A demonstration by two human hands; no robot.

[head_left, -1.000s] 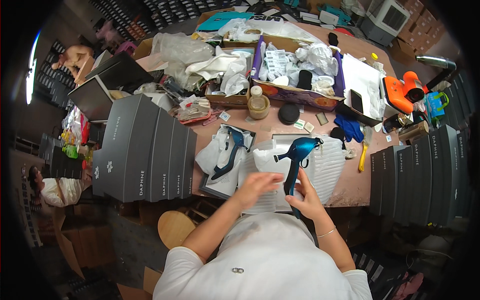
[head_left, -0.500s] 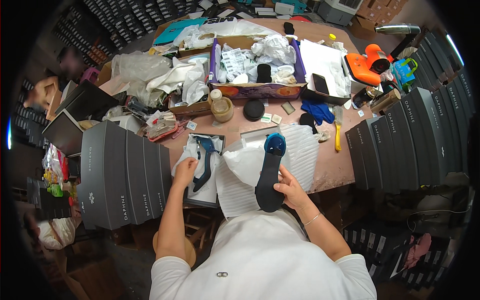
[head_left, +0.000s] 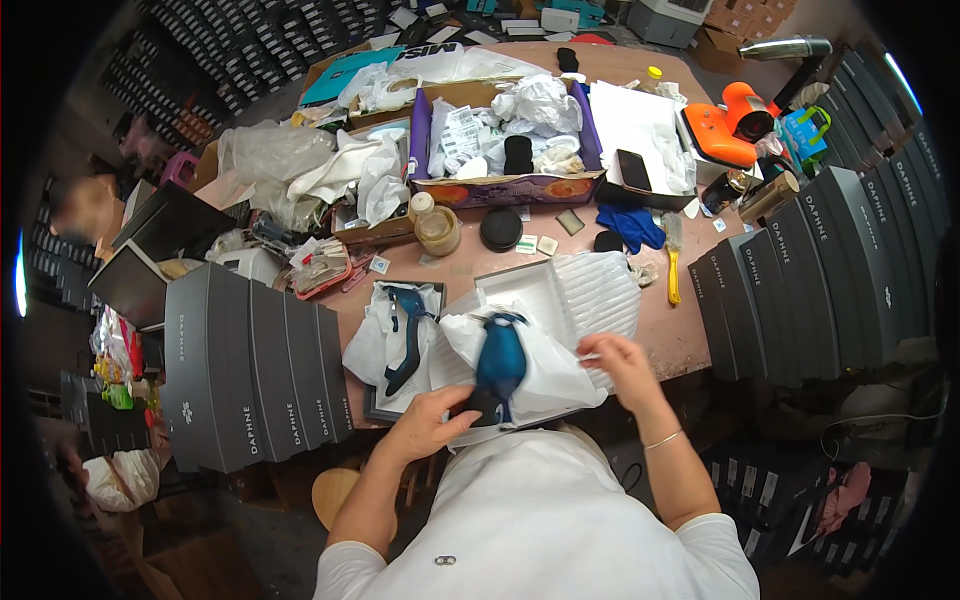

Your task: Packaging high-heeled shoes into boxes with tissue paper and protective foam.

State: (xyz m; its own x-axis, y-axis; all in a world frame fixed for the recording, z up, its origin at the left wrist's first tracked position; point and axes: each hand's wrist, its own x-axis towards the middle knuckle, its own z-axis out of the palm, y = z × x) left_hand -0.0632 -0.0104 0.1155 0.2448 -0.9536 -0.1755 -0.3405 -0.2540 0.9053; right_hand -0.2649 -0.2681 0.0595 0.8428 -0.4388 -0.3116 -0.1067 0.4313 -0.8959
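Blue shoe (head_left: 502, 360): It lay at the lower middle of the frame over white tissue (head_left: 555, 380), its glossy blue part uppermost and slightly blurred.
Left hand (head_left: 428, 426): Thumb and fingers were closed on the dark lower end of the shoe, at its left edge.
Right hand (head_left: 626, 368): Right of centre, it held no shoe; the fingers were loosely curled, with the thumb apart. Whether the fingertips touched the tissue's edge, I could not tell.
Second shoe (head_left: 408, 302): It rested on paper in a grey box (head_left: 442, 296), left of centre, with neither hand on it.
Pale-lined box (head_left: 520, 285): It sat beneath the tissue, with a ribbed white sheet (head_left: 605, 290) at its upper right.
Grip risk: The shoe seemed to be steadied by one hand at one end, so a loose pinch could have let it roll or slip.
Tissue risk: The thin paper could probably have torn or bunched if a heel or strap had snagged it.
Shoe since half a second earlier: Then the right hand had held it up with the dark sole showing; now the blue part showed, lower over the paper.
Hands since then: The left hand had moved across from the grey box to the shoe, and the right had let go. The second shoe had stayed in its box.
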